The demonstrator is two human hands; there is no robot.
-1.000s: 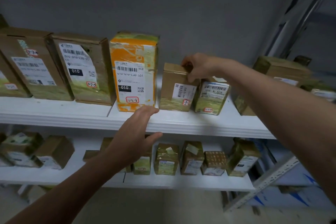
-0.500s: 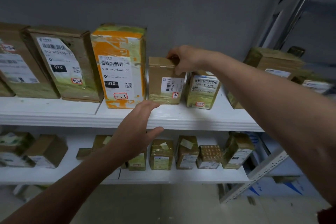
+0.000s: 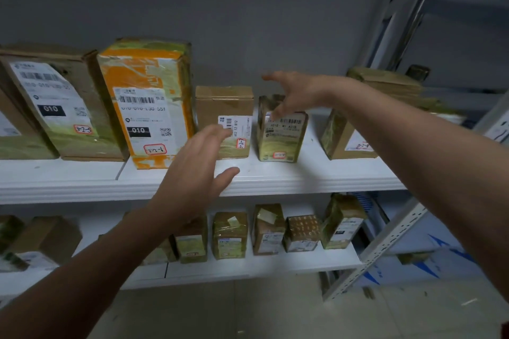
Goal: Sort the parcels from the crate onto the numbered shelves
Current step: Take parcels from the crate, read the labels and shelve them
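1. The left hand [image 3: 192, 170] hovers nearest, fingers straight, thumb spread, holding nothing. Its fingertips overlap the lower left of the small brown parcel [image 3: 224, 106]; whether they touch it cannot be told.
2. That parcel stands upright on the upper shelf [image 3: 303, 176], tagged 3-2-7, between the orange parcel [image 3: 146, 102] and the green-taped parcel [image 3: 283, 143].
3. The right hand [image 3: 298, 93], blurred, fingers splayed and empty, is in front of the green-taped parcel's top, just right of the small brown parcel and apart from it.
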